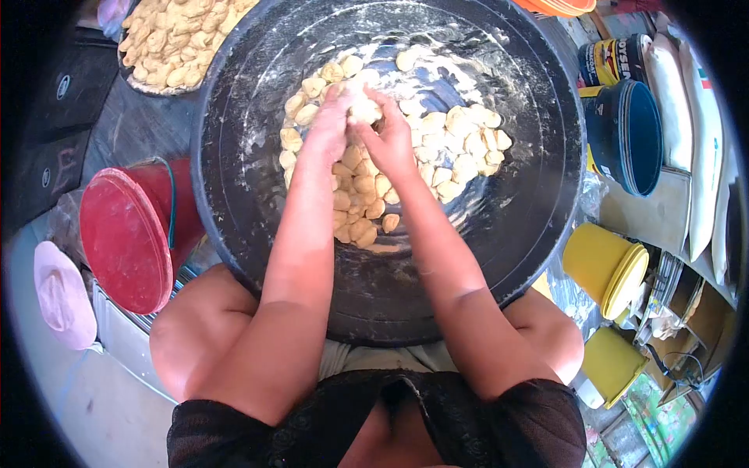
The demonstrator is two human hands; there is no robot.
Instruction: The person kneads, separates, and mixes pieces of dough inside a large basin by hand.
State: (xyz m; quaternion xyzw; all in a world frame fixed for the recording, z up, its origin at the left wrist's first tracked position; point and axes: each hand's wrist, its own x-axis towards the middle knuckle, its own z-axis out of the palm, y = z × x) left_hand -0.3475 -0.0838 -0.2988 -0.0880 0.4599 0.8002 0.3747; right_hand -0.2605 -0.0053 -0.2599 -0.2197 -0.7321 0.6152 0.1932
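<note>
Both hands are together over a large black round tub (538,156), whose inside is dusted with white flour. My left hand (331,125) is curled round one side of a pale dough piece (364,109). On the other side, my right hand (389,139) has its fingers and thumb bent against the same piece. Part of the dough is hidden by the fingers. Below and around the hands lie many flattened, rounded dough pieces (468,140), floury on the right and browner in a heap (363,191) under the wrists.
A tray heaped with similar dough pieces (175,39) stands at upper left. Left of the tub is a red lidded bucket (125,238). On the right are a dark blue bucket (624,136), a yellow lidded bucket (601,265) and long white sacks (702,148).
</note>
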